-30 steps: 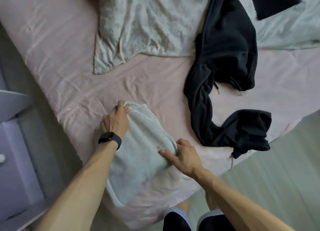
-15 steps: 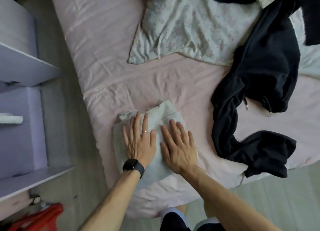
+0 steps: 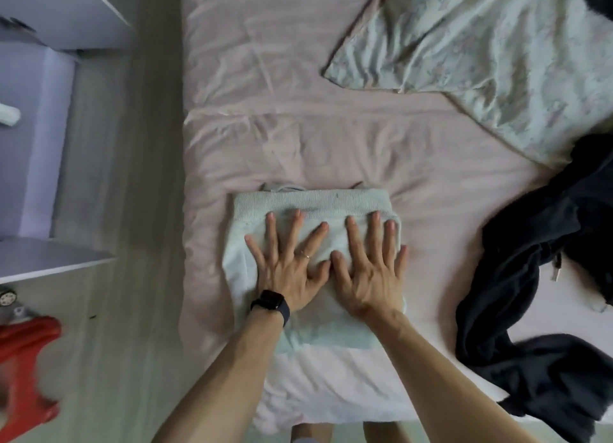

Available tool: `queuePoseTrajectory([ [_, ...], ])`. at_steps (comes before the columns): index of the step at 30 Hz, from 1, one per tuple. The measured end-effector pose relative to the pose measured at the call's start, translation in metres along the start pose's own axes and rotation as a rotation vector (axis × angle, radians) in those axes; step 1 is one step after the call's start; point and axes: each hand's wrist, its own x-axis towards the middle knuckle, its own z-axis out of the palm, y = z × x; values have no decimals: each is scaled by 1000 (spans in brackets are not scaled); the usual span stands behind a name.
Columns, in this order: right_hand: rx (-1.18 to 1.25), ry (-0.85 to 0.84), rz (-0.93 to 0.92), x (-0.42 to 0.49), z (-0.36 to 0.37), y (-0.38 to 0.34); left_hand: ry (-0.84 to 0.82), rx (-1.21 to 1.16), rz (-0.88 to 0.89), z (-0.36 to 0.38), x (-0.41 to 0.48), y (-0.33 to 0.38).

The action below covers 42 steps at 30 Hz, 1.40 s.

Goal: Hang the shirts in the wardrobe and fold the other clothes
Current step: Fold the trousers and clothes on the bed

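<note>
Pressing folded pale garment (image 3: 311, 201) on bed (image 3: 298, 127): left hand (image 3: 288, 265), right hand (image 3: 369, 272).

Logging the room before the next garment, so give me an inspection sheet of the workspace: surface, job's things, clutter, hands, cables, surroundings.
Surface: pink bed sheet, creased.
Job's things: folded pale garment near the bed's near edge; dark garment lying unfolded to its right.
Clutter: floral bedding at the far right.
Hands: left hand and right hand flat, side by side, pressing the folded pale garment.
Cables: nothing seen.
Surroundings: grey floor, lilac shelving and a red object on the left.
</note>
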Motion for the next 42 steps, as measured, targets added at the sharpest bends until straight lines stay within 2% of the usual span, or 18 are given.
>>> queuePoseTrajectory([
  [5,16,18,2,7,9,3,-17,-33,11,1,4,1],
  [7,64,99,53,-8,4,0,36,-96,0,-12,-10,-3],
  [9,113,158,217,-23,-6,-6,101,-159,-174,-25,-26,-8],
  [11,154,68,414,-36,-17,-14,54,-240,-455,-40,-45,-7],
  [12,166,14,472,-41,-22,-18,-15,-308,-541,-48,-53,-5],
  [15,144,-31,458,-51,-29,-25,-191,-447,-570,-63,-61,4],
  [19,83,-29,348,-56,-27,-31,-202,-487,-729,-72,-42,6],
  [26,64,-18,316,-47,-14,-24,-148,-450,-625,-54,-36,4],
  [32,160,44,261,-43,-14,-9,-28,-614,-470,-41,-37,3],
  [37,112,91,239,-53,-27,-18,96,-605,-331,-57,-43,5],
  [42,139,185,145,-82,-67,-53,161,-579,-361,-123,-63,0],
])
